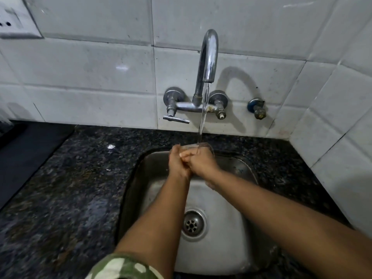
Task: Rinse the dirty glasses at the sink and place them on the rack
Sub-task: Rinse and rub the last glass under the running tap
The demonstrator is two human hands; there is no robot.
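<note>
Both arms reach forward, hands joined.

The left hand (178, 164) and the right hand (201, 163) press together, fingers curled and overlapping around a glass (198, 146). The left forearm comes up from below, the right one crosses in from the right side.

a clear, see-through drinking glass (198, 148) sits upright over the back of the dull stainless steel sink (227, 234), its open rim catching a thin stream of running water; most of its body is hidden.
</note>
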